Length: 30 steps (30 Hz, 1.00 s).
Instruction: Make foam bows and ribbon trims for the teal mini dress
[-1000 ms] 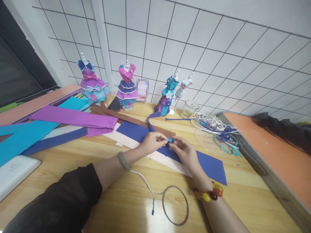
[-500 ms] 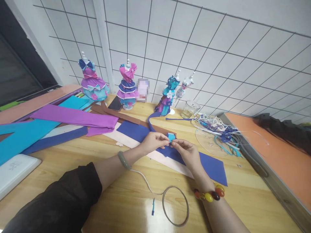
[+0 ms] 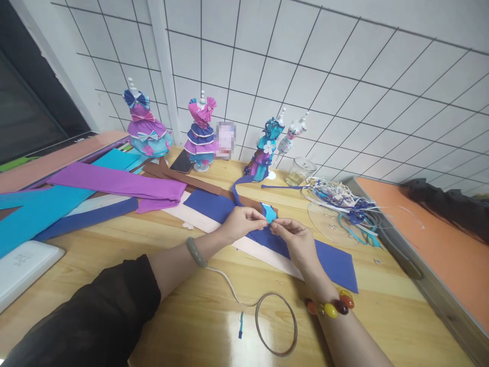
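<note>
My left hand [image 3: 241, 223] and my right hand [image 3: 297, 239] meet above the wooden table [image 3: 164, 316], both pinching a small folded piece of turquoise and dark blue foam [image 3: 268, 212] between their fingertips. The fingers of both hands are closed on it. Under the hands lies a dark blue foam sheet [image 3: 332, 262] on top of a pale pink strip [image 3: 267, 257]. My left wrist carries a grey-green bangle, my right wrist a bracelet of coloured beads.
Purple [image 3: 114, 183], turquoise [image 3: 34, 214] and brown [image 3: 198, 184] foam sheets lie at the left. Mannequin dolls in foam dresses [image 3: 144, 126] [image 3: 200, 133] [image 3: 265, 153] stand along the tiled wall. A glass [image 3: 300, 172], a ribbon tangle [image 3: 344, 204], a cord loop [image 3: 275, 322] and a white box [image 3: 21, 267] are nearby.
The small foam piece has been turned and lifted a little between my fingertips, so more of its turquoise face shows. Both hands stay in nearly the same place.
</note>
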Each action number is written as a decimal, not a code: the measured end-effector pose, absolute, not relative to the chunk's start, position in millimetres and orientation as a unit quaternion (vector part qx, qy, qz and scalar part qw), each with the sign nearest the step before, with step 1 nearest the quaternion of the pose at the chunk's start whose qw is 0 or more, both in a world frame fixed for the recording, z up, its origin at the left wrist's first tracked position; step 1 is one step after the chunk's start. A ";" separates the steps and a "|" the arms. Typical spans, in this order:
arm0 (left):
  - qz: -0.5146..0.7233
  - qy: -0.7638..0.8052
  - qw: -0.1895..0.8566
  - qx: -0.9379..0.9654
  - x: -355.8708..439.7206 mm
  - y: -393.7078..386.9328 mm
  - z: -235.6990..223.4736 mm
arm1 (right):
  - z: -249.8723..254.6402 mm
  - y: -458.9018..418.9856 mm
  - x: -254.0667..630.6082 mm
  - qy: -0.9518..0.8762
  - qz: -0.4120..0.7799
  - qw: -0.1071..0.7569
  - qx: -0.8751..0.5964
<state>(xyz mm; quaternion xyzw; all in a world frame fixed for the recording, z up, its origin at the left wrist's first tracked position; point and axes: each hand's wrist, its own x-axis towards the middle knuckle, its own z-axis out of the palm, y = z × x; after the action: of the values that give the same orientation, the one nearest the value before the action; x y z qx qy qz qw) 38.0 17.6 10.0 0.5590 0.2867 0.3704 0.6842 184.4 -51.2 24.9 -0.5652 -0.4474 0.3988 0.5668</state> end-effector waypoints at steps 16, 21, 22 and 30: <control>0.417 0.248 0.617 0.620 41.8 12.6 9.7 | 20.4 -49.7 182.5 -0.445 0.399 0.598 -0.534; 0.393 0.266 0.605 0.640 40.4 10.6 12.1 | 17.5 -49.6 183.2 -0.483 0.378 0.570 -0.547; 0.391 0.272 0.603 0.641 40.1 10.4 13.0 | 16.3 -49.7 184.0 -0.492 0.373 0.565 -0.548; 0.400 0.274 0.583 0.652 39.1 11.5 14.2 | 18.4 -51.8 187.5 -0.609 0.222 0.508 -0.567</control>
<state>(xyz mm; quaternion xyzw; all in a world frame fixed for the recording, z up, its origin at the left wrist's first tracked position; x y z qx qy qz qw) 39.1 11.5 14.2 0.6520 0.2735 0.4002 0.5831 187.5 -51.8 18.4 -0.5675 -0.6093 0.2217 0.5075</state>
